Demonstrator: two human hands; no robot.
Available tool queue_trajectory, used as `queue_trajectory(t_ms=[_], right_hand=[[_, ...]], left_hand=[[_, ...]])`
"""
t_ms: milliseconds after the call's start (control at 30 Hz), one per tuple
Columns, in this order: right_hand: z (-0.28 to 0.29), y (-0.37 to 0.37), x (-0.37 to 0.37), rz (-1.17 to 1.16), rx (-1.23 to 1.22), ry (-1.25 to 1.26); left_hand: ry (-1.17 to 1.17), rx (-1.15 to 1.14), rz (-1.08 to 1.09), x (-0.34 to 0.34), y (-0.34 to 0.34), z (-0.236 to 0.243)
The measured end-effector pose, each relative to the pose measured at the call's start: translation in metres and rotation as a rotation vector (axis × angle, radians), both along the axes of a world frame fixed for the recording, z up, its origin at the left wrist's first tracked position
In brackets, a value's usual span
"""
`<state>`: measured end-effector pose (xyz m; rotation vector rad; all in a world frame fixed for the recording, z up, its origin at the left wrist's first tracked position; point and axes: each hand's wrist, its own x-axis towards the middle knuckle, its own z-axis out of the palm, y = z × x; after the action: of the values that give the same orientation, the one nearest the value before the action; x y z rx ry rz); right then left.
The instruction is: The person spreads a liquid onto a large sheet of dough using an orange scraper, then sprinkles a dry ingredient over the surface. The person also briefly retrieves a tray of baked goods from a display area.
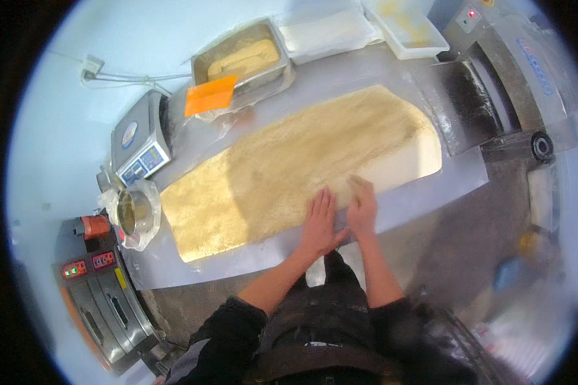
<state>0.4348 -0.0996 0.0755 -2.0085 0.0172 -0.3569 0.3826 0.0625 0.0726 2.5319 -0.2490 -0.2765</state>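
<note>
A long sheet of rolled-out dough (282, 167) lies slantwise across the worktable. A thin yellowish-brown coating covers most of its surface, while the strip at the near right is paler and bare. My left hand (320, 220) rests flat on the near edge of the sheet, its fingers stretched out. Just right of it, my right hand (363, 208) is tilted on its side over the same edge, with the thumb apart from the fingers. The right fingertips are slightly blurred. Nothing shows in either hand.
A digital scale (141, 144) and a plastic-wrapped metal pot (135, 212) stand at the left. Along the back are a metal pan (202, 67) holding dough, an orange sheet (210, 95) and a white tray (417, 50). A dough-rolling machine (475, 96) borders the right end.
</note>
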Motion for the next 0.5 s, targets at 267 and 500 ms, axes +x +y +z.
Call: queue_trajectory(t_ms=[267,500], right_hand=[[-0.011,-0.002,0.002,0.519,-0.607,0.125],[-0.016,-0.005,0.017,0.975,-0.653,0.004]], left_hand=[[-0.057,0.117,0.091,0.003,0.023,-0.011],[-0.163,0.281,0.227,0.011,0.064,-0.014]])
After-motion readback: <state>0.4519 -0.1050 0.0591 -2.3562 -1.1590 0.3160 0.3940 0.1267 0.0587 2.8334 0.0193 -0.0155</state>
